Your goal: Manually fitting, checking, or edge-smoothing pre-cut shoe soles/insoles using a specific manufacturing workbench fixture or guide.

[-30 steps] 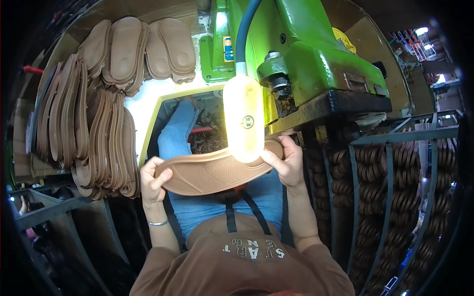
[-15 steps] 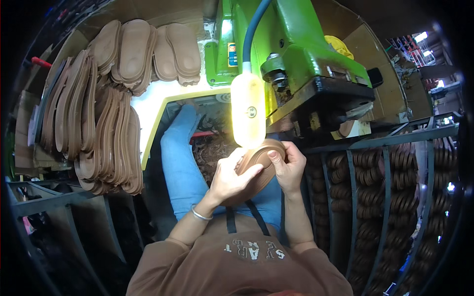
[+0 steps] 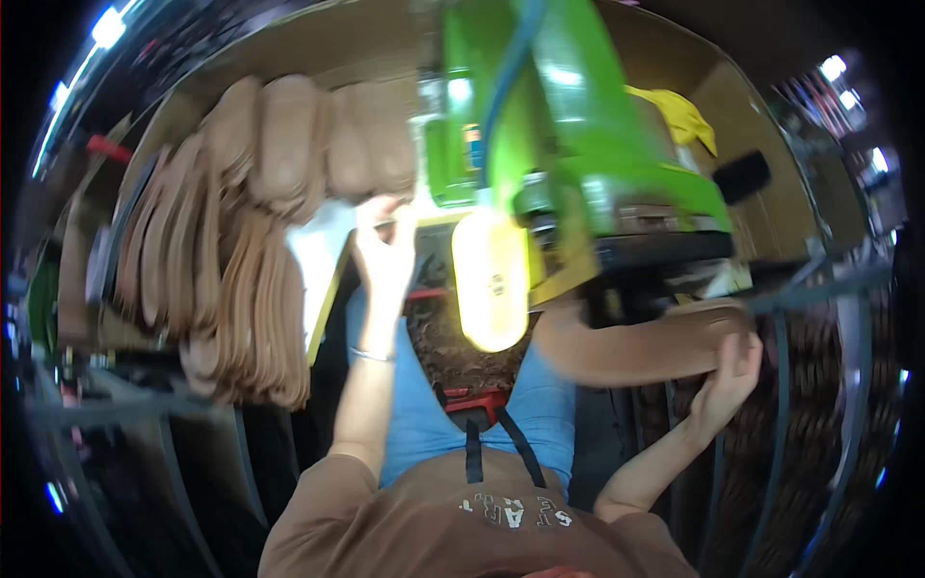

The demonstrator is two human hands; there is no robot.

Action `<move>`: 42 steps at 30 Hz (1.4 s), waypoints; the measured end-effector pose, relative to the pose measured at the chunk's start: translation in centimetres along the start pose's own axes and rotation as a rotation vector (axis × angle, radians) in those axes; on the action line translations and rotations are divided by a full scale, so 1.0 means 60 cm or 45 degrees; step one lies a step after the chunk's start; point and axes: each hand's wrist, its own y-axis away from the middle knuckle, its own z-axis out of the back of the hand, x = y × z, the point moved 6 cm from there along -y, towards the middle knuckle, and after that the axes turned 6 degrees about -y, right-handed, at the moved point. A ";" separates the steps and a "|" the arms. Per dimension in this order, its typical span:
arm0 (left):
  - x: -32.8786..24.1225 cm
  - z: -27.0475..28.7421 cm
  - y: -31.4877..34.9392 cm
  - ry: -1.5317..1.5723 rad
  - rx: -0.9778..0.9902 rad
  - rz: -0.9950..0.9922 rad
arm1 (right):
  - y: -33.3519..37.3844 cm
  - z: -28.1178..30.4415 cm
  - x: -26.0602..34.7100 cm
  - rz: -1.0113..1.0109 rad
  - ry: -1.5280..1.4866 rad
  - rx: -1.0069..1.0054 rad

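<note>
My right hand [image 3: 727, 383] grips one end of a brown shoe sole [image 3: 644, 354], thumb and fingers closed on it. The sole is held out to the right, its far edge just below the black head of the green machine [image 3: 617, 164]. Up at the back left, my left hand [image 3: 385, 246] reaches to the near end of a pile of brown soles [image 3: 371, 140]. Its fingers are smeared by motion, so whether they touch or hold a sole cannot be made out.
More soles [image 3: 246, 308] stand in thick stacks at the left. A glowing lamp [image 3: 491, 284] hangs on a blue cable in front of me. Cardboard walls [image 3: 771, 173] surround the bench. Scraps [image 3: 438, 361] lie below between my legs. Racks of soles [image 3: 809, 405] stand at right.
Both hands held a sole together in front of me before. My left hand has let go and moved up to the back pile; my right has carried the sole rightward.
</note>
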 end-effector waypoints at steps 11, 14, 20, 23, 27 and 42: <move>0.052 -0.051 0.004 -0.158 0.002 -0.047 | -0.160 0.056 -0.280 -0.326 -0.430 -0.350; 0.100 0.000 -0.024 0.034 -0.019 0.062 | -0.166 0.058 -0.305 -0.373 -0.104 -0.279; 0.190 0.153 0.017 0.383 -0.055 0.314 | -0.156 0.049 -0.276 -0.438 0.573 -0.161; 0.156 0.220 0.087 0.664 0.010 0.400 | -0.099 0.009 -0.208 0.433 1.554 -0.355; 0.012 0.228 0.139 1.006 0.107 0.535 | 0.061 -0.101 -0.281 -0.298 0.289 0.522; -0.034 0.086 0.261 1.877 0.786 1.332 | 0.309 -0.175 -0.383 -1.457 -1.166 1.167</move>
